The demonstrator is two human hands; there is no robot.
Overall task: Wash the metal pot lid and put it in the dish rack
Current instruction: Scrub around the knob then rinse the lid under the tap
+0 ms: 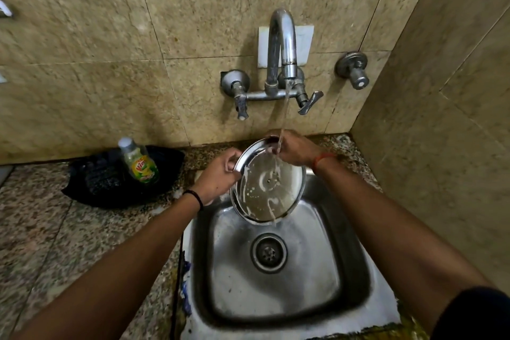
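Observation:
The round metal pot lid [269,185] is tilted over the steel sink [317,303], its inner side toward me, streaked with white suds. My left hand [218,178] pinches its left rim. My right hand [295,150] grips its upper right rim. A stream of water from the faucet [284,47] lands near my right hand's fingers and runs down across the lid. No dish rack is in view.
A dish soap bottle [139,161] stands on a black cloth or tray [105,182] on the granite counter left of the sink. Two tap handles [310,102] and a wall valve [354,69] jut from the tiled wall. A tiled side wall rises on the right.

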